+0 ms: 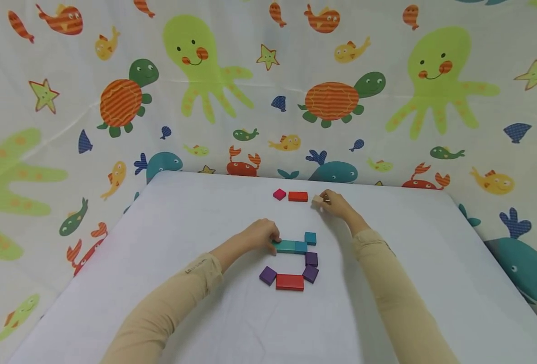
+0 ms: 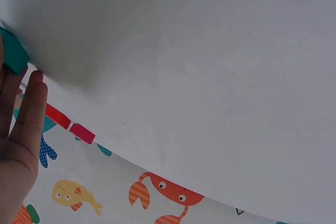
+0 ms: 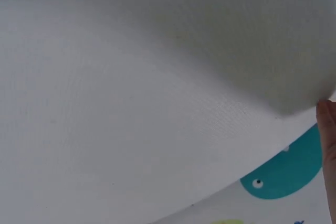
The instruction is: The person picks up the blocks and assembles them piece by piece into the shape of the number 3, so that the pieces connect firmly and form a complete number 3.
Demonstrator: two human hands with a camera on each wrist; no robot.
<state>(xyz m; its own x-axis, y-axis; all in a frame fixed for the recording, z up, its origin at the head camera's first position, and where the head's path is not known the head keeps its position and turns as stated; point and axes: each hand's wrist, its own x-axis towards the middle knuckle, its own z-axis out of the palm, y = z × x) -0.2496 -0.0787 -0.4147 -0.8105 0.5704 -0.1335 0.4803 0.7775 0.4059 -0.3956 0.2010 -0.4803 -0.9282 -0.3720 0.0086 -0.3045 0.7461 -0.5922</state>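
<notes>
My left hand [image 1: 260,235] pinches the end of a long teal block [image 1: 286,246] between thumb and fingers; the left wrist view shows the same teal block [image 2: 14,53] beside the fingers. Against its right end sits a blue block [image 1: 300,247], with a second blue block [image 1: 310,238] diagonally behind. Farther back, my right hand [image 1: 338,203] pinches a small beige block [image 1: 317,200] at the table's far side. Just left of it lies a long red block [image 1: 298,196], then a pink block [image 1: 279,194] turned cornerwise. In the right wrist view only fingertips [image 3: 326,116] show; the beige block is hidden.
Nearer on the white table [image 1: 195,202], two purple blocks [image 1: 311,259] [image 1: 310,274] lead down to another long red block [image 1: 289,282]. A third purple block [image 1: 268,275] touches its left end. Behind the table hangs a sea-animal curtain [image 1: 259,101].
</notes>
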